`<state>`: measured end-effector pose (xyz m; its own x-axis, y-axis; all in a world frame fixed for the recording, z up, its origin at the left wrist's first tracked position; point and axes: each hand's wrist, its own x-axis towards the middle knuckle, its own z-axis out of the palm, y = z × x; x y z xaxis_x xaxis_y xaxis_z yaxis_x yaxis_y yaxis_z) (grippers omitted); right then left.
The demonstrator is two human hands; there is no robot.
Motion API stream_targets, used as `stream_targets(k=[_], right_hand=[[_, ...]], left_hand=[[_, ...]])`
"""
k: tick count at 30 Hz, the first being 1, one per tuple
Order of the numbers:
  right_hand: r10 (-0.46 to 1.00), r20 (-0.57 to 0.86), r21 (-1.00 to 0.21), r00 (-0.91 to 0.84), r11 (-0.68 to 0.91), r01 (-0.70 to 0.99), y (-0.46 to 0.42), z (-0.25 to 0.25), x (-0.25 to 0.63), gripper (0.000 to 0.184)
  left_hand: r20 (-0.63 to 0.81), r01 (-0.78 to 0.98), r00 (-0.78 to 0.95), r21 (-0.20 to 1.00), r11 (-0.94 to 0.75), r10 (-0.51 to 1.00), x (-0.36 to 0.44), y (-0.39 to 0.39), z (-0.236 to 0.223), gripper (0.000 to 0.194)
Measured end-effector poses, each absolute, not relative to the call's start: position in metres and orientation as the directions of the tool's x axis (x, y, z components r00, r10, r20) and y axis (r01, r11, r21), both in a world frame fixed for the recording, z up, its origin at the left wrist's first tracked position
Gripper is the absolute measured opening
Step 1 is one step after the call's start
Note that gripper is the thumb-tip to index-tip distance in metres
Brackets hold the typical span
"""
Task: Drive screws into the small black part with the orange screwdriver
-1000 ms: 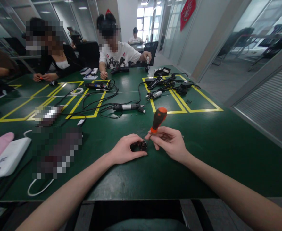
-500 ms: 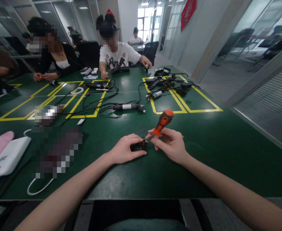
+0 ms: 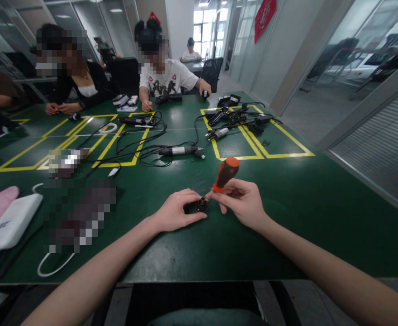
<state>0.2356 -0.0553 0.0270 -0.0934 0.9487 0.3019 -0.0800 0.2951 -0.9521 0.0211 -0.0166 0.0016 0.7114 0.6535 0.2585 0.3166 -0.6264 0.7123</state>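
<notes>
A small black part (image 3: pixel 199 206) sits on the green bench (image 3: pixel 287 203), close to the near edge. The left hand (image 3: pixel 177 210) wraps around it and holds it down. The right hand (image 3: pixel 241 203) grips a screwdriver (image 3: pixel 224 174) with an orange and black handle, tilted, its tip at the part. Black cables (image 3: pixel 141 145) lie farther back, inside yellow lines (image 3: pixel 253 149).

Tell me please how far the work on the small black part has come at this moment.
Done: nothing looks finished. In hand: the left hand pins the small black part on the green table, and the right hand holds the orange screwdriver tilted, its tip at the part. Left: whether a screw is seated is too small to tell; other black tools and cables lie untouched inside the yellow lines.
</notes>
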Motion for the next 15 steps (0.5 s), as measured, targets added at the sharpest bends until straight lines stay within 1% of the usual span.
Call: stream_targets(k=[3, 6, 11, 13, 15], right_hand=[[0.924, 0.354, -0.934, -0.146, 0.341, -0.109, -0.0555, 0.0264, 0.2339, 0.029], [0.904, 0.411, -0.909, -0.120, 0.398, -0.119, -0.0550, 0.0252, 0.2330, 0.028], [0.891, 0.438, -0.899, -0.116, 0.432, -0.075, -0.0545, 0.0252, 0.2337, 0.026], [0.881, 0.456, -0.890, -0.126, 0.451, -0.068, -0.0550, 0.0247, 0.2341, 0.028], [0.884, 0.445, -0.896, -0.146, 0.440, -0.069, -0.0557, 0.0236, 0.2343, 0.032]], left_hand=[[0.255, 0.316, 0.712, 0.715, -0.623, 0.654, 0.0213, -0.0168, 0.0021, 0.026], [0.259, 0.307, 0.714, 0.720, -0.623, 0.651, 0.0215, -0.0169, 0.0018, 0.025], [0.258, 0.308, 0.714, 0.720, -0.623, 0.651, 0.0216, -0.0168, 0.0007, 0.026], [0.267, 0.299, 0.715, 0.719, -0.627, 0.647, 0.0218, -0.0168, 0.0009, 0.026], [0.270, 0.298, 0.716, 0.715, -0.632, 0.644, 0.0220, -0.0168, 0.0015, 0.025]])
